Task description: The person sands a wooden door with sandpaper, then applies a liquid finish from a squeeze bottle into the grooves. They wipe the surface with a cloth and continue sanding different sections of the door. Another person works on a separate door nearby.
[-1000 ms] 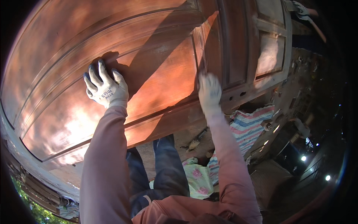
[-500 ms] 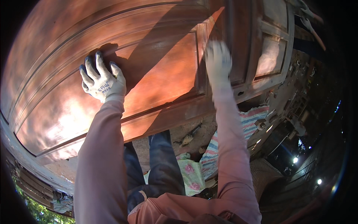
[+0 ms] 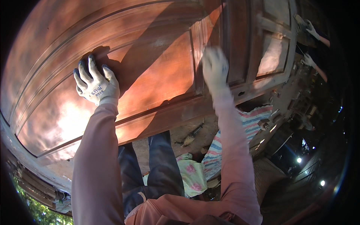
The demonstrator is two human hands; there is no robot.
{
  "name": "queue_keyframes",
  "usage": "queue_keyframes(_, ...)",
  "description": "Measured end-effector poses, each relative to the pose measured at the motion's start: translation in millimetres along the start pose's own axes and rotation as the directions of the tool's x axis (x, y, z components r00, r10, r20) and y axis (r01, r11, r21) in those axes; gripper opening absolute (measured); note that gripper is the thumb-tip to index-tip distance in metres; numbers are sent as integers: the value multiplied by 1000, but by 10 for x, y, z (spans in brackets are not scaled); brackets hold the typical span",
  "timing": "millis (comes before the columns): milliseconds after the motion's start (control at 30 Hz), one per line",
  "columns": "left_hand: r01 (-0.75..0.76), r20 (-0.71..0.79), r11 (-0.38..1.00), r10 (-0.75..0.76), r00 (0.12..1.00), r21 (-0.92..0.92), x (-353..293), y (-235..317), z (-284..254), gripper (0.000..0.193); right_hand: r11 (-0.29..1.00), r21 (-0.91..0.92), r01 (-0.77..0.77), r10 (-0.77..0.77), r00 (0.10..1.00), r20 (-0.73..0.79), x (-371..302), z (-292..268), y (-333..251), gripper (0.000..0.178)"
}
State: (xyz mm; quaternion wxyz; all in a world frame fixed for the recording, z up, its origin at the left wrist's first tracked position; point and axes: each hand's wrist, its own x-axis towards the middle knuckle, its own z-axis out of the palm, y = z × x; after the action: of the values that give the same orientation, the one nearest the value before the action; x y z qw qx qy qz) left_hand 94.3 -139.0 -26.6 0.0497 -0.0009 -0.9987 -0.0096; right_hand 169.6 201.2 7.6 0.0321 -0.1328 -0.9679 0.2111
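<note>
A large reddish-brown panelled wooden door lies in front of me, striped by sunlight and shadow. My left hand, in a whitish work glove with dark fingertips, rests on its surface with fingers spread. It holds nothing that I can see. Over the upright frame strip at the panel's right end is my right hand, gloved in the same way. Motion smears its fingers, so anything in its grasp or beneath it cannot be made out.
At the far right, another person's gloved hands work beside the door's end. Below the door are a striped woven sheet, a flowered cloth and a tool-like object on the ground. Clutter and lights fill the dark right side.
My right hand has moved a little nearer to me and left along the frame strip. My left hand has shifted slightly left. The other person's hands are more fully in view.
</note>
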Motion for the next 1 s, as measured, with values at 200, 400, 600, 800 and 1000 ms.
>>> queue_keyframes(200, -29, -38, 1000, 29, 999, 7, 9, -7, 20, 56, 982, 53, 183, -182, 983, -20, 521, 92, 137, 9)
queue_keyframes(400, -55, -67, 998, 53, 996, -24, -5, -33, 61, 56, 973, 28, -229, 227, 973, 45, -1465, -162, -79, 10)
queue_keyframes(600, -86, -81, 996, 83, 993, -25, -6, -32, 47, 55, 802, -146, -579, 539, 807, -241, -1691, 363, -767, 17)
queue_keyframes(800, -83, -112, 997, 83, 990, 6, -1, -14, 61, 53, 785, -73, -615, 613, 789, -50, -1822, 891, -2222, 35)
queue_keyframes(1000, -94, -96, 995, 92, 991, -16, -4, -34, 73, 52, 589, 11, -808, 808, 588, -42, -1479, 245, -710, 24)
